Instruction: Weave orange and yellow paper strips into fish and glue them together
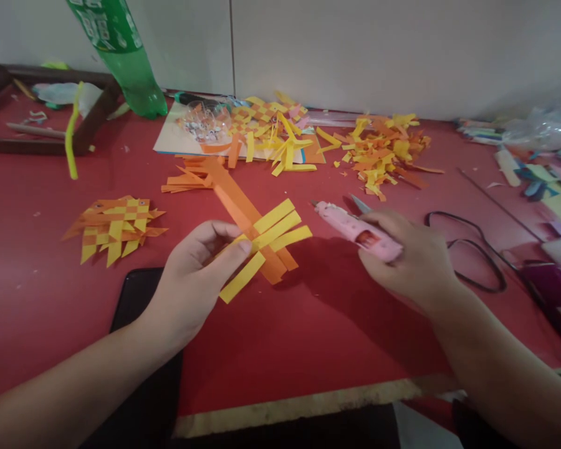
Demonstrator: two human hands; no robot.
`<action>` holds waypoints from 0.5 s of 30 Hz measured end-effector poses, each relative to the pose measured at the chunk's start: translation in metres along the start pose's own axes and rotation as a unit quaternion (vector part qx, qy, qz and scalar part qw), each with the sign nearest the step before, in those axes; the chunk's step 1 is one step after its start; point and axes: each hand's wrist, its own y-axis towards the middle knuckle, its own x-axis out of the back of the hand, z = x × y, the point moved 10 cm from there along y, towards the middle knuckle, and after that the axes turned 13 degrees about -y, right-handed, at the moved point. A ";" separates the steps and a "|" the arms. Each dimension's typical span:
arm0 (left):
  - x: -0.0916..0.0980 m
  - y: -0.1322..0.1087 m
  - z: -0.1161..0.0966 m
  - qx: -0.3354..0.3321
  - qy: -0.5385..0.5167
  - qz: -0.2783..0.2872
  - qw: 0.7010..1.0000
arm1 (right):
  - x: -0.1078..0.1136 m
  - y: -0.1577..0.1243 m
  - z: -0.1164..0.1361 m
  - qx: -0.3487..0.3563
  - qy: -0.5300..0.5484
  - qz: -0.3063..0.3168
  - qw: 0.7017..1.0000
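My left hand (194, 280) pinches a weave of orange and yellow paper strips (262, 243), holding it just above the red table (308, 330). The orange strips run up and left; three yellow strips cross them. My right hand (409, 259) is closed around a pink tool with a metal tip (355, 229), its tip pointing left toward the weave, a short gap away.
A finished woven orange-yellow piece (115, 227) lies at left. Paper scraps (383, 153) and more woven pieces (266, 128) lie at the back, beside a green bottle (126, 59). A dark phone (138, 299) lies under my left wrist; a black cord (467, 262) loops at right.
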 end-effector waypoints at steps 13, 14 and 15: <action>-0.027 -0.012 0.023 0.116 0.102 0.138 0.978 | 0.021 0.000 0.010 -0.022 0.152 -0.081 0.985; -0.031 -0.014 0.024 0.117 0.130 0.156 0.972 | 0.032 0.000 0.021 0.013 0.197 -0.106 0.975; -0.034 -0.016 0.024 0.117 0.154 0.172 0.966 | 0.042 -0.001 0.034 0.058 0.224 -0.127 0.964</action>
